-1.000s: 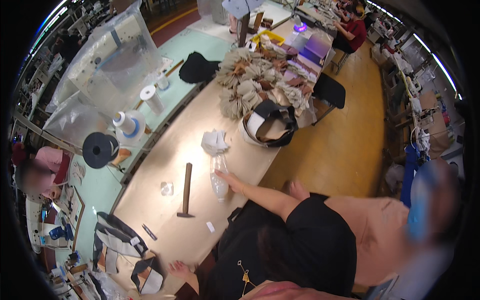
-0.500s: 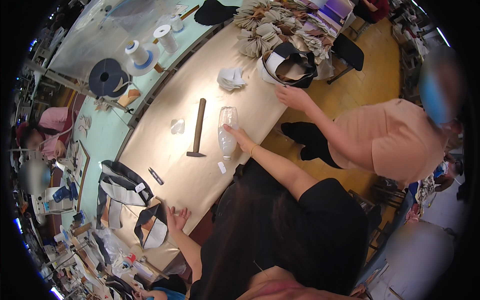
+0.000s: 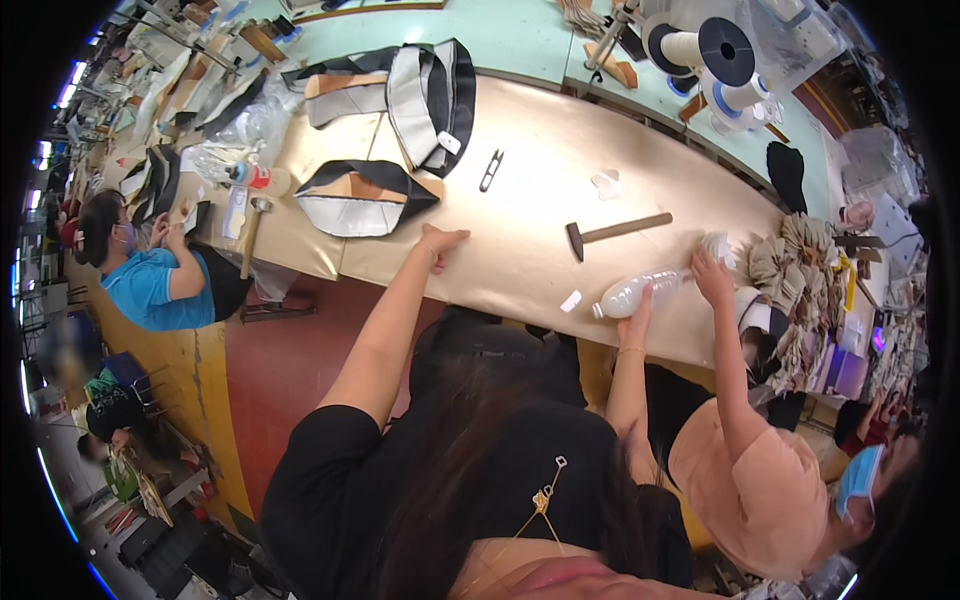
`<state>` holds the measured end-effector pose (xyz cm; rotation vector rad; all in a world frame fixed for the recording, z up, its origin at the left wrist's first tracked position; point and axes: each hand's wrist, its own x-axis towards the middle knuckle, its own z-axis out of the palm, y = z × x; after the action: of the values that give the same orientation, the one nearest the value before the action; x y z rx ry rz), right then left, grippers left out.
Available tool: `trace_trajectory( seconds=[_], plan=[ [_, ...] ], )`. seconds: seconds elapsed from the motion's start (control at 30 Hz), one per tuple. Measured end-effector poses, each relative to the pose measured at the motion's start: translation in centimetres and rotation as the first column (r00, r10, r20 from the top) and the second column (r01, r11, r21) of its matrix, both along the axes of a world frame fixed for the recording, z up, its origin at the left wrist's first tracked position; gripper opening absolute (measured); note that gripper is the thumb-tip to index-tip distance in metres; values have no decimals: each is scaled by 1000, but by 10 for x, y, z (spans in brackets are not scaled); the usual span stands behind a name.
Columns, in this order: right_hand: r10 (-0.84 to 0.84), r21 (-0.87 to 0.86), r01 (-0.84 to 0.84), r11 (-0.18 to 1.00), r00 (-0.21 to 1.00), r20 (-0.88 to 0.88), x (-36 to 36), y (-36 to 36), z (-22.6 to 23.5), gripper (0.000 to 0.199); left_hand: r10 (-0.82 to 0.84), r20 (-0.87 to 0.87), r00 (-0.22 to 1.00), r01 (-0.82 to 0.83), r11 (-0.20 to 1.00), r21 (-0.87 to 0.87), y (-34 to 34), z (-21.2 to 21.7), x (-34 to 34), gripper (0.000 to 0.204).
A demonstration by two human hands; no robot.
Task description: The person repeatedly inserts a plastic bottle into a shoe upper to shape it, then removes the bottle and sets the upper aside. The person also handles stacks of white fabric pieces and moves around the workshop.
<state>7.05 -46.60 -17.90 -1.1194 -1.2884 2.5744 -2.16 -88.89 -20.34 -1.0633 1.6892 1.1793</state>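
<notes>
My right hand (image 3: 636, 304) grips a clear plastic bottle (image 3: 625, 293) that lies on its side on the tan worktable (image 3: 520, 150). My left hand (image 3: 438, 242) rests flat on the tabletop with its fingers apart, just below a folded black, tan and grey leather piece (image 3: 355, 196). A co-worker in a peach shirt reaches a hand (image 3: 712, 276) to the bottle's far end, beside a crumpled white wad (image 3: 716, 246). A hammer (image 3: 612, 231) lies just beyond the bottle.
Thread snips (image 3: 490, 170), a small white tag (image 3: 571, 300) and a larger black and grey leather piece (image 3: 430, 90) lie on the table. Thread spools (image 3: 705, 45) stand behind. A heap of tan pieces (image 3: 800, 262) is at the right. A person in blue (image 3: 150, 285) sits at the left.
The view has swung round, so the table now runs across the top. The co-worker's hand has come to the bottle's end. My hands stay on the bottle and the tabletop.
</notes>
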Motion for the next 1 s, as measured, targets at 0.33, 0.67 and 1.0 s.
trace_trajectory(
  seconds=[0.33, 0.67, 1.0],
  plan=[
    [-27, 69, 27, 997, 1000, -9, -3, 9, 2, 60, -177, -157, 972, 212, 946, 244, -8, 43, 23, 49],
    [-54, 87, 53, 995, 999, 6, 5, 8, 6, 60, -600, -5, 800, 584, 777, 236, -2, 67, 3, 45],
    [-19, 161, 16, 987, 1000, 18, 8, 7, 12, 58, -736, 59, 675, 728, 676, 112, 17, 64, -5, 57]
  ],
)
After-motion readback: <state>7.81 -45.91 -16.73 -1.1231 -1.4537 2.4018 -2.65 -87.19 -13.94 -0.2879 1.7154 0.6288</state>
